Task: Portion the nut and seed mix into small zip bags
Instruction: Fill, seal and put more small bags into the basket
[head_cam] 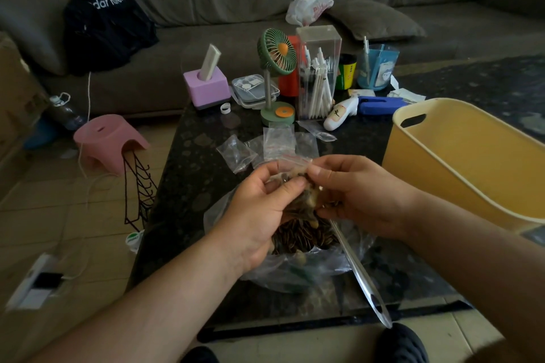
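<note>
Clear plastic: the small zip bag (290, 169) is held up between both hands, above the large bag of mix (303, 247) that lies open on the dark tabletop (191, 174).
Contents: seeds and nuts show through its lower part, so it looks filled, with the red zip strip at its top edge.
Key relation: the zip strip runs left to right between the two thumbs, just beyond the fingertips; the bag's body hangs down toward the person, directly over the big bag.
Left hand: the left hand (259, 209) comes in from the lower left, palm turned inward, thumb and fingers pinching the bag's left side near the top.
Right hand: the right hand (354, 188) comes from the right, thumb and forefinger pinching the strip's right end; its lower fingers are curled round the metal spoon (358, 274), whose handle slants down toward the person.
Nearer hand: both are on the bag; neither is clearly closer to the seal.
Likely step: pressing the zip closed along its length, judging by the grip.
Spare bags: empty zip bags (265, 146) lie on the tabletop just beyond the hands.
Beside: a yellow tub (460, 156) stands to the right.
</note>
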A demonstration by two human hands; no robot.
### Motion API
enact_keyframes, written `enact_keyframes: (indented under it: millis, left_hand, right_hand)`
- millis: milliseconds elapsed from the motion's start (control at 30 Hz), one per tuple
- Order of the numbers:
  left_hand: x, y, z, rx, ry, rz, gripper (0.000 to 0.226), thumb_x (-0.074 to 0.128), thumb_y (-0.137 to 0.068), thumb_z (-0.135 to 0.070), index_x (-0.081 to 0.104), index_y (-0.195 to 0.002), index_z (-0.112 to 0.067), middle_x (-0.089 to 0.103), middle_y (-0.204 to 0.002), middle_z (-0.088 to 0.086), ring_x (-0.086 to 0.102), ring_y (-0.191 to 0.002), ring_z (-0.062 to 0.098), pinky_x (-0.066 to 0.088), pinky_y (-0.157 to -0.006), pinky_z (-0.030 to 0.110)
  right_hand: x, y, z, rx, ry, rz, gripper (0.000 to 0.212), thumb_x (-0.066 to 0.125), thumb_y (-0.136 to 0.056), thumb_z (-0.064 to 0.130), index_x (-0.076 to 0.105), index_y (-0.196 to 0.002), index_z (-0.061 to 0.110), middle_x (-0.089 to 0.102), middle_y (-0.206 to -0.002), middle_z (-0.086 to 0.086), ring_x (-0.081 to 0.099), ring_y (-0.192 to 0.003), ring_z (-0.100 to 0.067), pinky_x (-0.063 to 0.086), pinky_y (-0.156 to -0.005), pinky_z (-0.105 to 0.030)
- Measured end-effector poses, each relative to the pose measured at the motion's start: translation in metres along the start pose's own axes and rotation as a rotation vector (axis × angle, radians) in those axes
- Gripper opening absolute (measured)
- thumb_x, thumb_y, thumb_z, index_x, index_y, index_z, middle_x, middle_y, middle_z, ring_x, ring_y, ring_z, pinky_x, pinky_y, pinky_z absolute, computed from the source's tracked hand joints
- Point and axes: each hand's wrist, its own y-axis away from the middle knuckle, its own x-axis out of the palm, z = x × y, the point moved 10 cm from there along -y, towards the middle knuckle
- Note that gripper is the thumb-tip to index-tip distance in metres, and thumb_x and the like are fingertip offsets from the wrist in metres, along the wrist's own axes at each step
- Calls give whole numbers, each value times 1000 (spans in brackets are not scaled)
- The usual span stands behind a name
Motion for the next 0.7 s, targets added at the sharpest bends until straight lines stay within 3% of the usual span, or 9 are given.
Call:
enact_keyframes:
  millis: [200,300,400,533,633,700]
  left_hand:
    - [-3,2,-5,65,-129,-49,21,70,-100,-20,62,-120,-24,81,-100,-4,79,-91,15,61,-68,31]
    - [-7,0,0,22,-34,-75,20,69,-98,-23,65,-117,-18,81,-97,1,79,-88,17,62,-68,31]
    - [-6,-2,2,-38,91,-40,38,71,-85,-29,67,-119,-13,81,-102,6,78,-92,19,63,-76,31]
    - [-3,-2,9,-106,101,23,49,77,-80,-10,66,-127,-12,79,-116,12,77,-104,22,62,-87,33]
    - [-1,-2,17,-152,27,40,33,72,-93,-3,70,-125,-10,79,-118,12,76,-102,19,62,-80,26]
    - [0,-1,17,-150,27,41,28,71,-94,-1,71,-120,-11,80,-106,6,76,-95,15,60,-74,23]
  right_hand:
    - [4,1,-2,26,52,60,27,56,-104,28,74,-124,21,75,-101,-6,68,-86,-15,51,-82,-36]
    - [12,1,-3,19,46,108,25,62,-101,21,74,-123,15,73,-95,-7,66,-84,-18,51,-78,-34]
    - [1,-6,-2,-23,56,-6,23,68,-96,6,75,-117,14,77,-100,-13,69,-86,-21,56,-74,-34]
    - [-8,-7,-2,-22,-68,-55,29,64,-95,-4,75,-116,12,77,-108,-16,70,-94,-23,55,-87,-39]
    - [-4,-4,1,-13,-127,-25,30,62,-95,-4,75,-117,12,78,-108,-13,72,-95,-21,56,-87,-36]
    - [-1,-3,1,-8,-137,7,28,64,-96,1,74,-120,11,77,-115,-13,72,-103,-24,56,-96,-40]
